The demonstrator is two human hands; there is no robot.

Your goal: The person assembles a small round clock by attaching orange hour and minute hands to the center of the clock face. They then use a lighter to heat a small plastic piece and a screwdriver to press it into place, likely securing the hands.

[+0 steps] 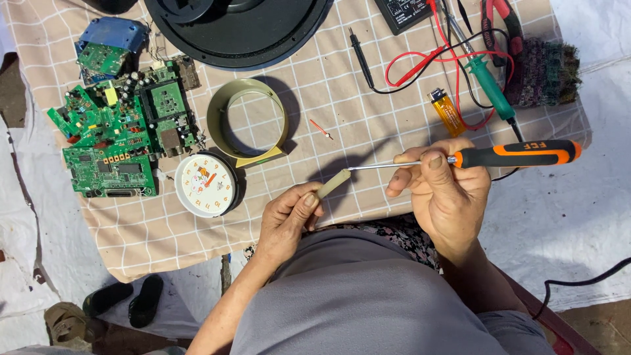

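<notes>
A small, flat, olive-beige plastic strip (334, 182) juts up and to the right from the left hand (289, 220), whose fingers (307, 200) are curled closed around its lower end. The right hand (442, 187) pinches the steel shaft of an orange-and-black-handled screwdriver (516, 154), fingers closed on it near the handle. The screwdriver's tip touches the strip's upper end, above the checked beige cloth on the surface (368, 125).

Sunlit checked cloth (342, 72) lies over white sheeting (572, 210).
</notes>
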